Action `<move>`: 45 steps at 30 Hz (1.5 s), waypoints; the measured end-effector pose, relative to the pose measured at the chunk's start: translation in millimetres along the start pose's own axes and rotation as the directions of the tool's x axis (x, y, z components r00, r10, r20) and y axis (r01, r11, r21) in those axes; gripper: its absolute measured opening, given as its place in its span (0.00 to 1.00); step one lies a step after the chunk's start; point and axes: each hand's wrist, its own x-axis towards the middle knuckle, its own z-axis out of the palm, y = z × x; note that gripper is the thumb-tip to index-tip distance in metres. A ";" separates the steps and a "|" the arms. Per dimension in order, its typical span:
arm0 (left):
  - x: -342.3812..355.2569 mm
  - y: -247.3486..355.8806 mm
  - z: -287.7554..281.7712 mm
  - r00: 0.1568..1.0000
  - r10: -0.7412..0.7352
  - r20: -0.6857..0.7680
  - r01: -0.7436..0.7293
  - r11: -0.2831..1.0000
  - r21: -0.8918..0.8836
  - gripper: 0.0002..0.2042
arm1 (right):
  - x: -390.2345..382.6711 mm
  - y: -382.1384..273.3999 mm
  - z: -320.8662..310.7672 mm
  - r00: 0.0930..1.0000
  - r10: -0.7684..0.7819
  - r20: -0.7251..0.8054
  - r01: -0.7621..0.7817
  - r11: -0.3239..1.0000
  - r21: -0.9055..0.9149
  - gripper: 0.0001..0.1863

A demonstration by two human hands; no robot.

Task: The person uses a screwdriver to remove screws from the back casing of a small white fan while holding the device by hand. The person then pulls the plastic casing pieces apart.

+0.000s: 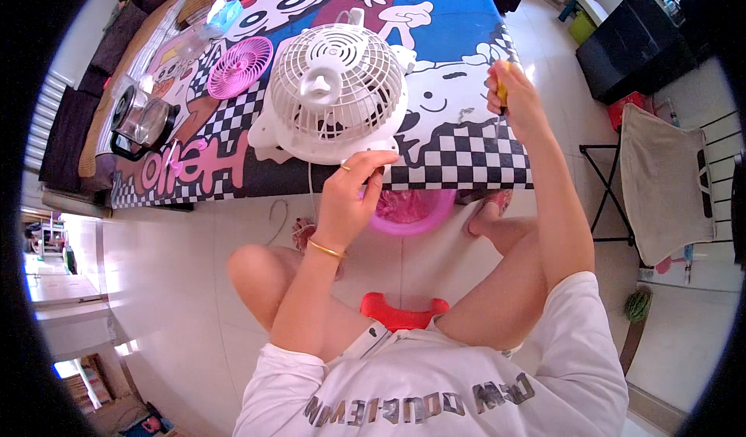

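A white electric fan (339, 87) stands on the patterned tablecloth in front of me, its ribbed cage and central knob facing up. At the near edge of its base, my left hand (353, 192) is closed, with fingers and thumb pinching the rim by a rounded foot. My right hand (514, 103) is raised over the right end of the table, apart from the fan. It is wrapped round the yellow handle of a screwdriver (502, 95), whose thin shaft points down. Left of the fan lies a round pink fan grille (240, 68).
A glass jug with black trim (144, 122) sits at the table's left edge, with a tissue pack (224, 17) farther back. Below the front edge is a pink basin (412, 211). A folding rack with beige cloth (664, 180) stands right. The tablecloth (466, 161) hangs over the edge.
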 end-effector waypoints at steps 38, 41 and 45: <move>-36.5 -43.4 -12.1 0.844 -0.350 -0.407 0.237 0.923 -0.303 0.11 | -32.6 19.8 57.1 0.972 -0.056 0.227 0.202 0.693 -0.692 0.08; -37.1 -63.3 -25.9 0.743 -0.518 -0.424 0.264 0.809 -0.526 0.15 | -35.5 19.5 63.6 0.975 -0.002 0.223 0.154 0.730 -0.666 0.07; -21.7 -59.4 -36.3 0.629 -0.717 -0.302 0.313 0.588 -0.745 0.14 | -37.8 23.3 63.8 0.966 0.010 0.257 0.163 0.748 -0.643 0.06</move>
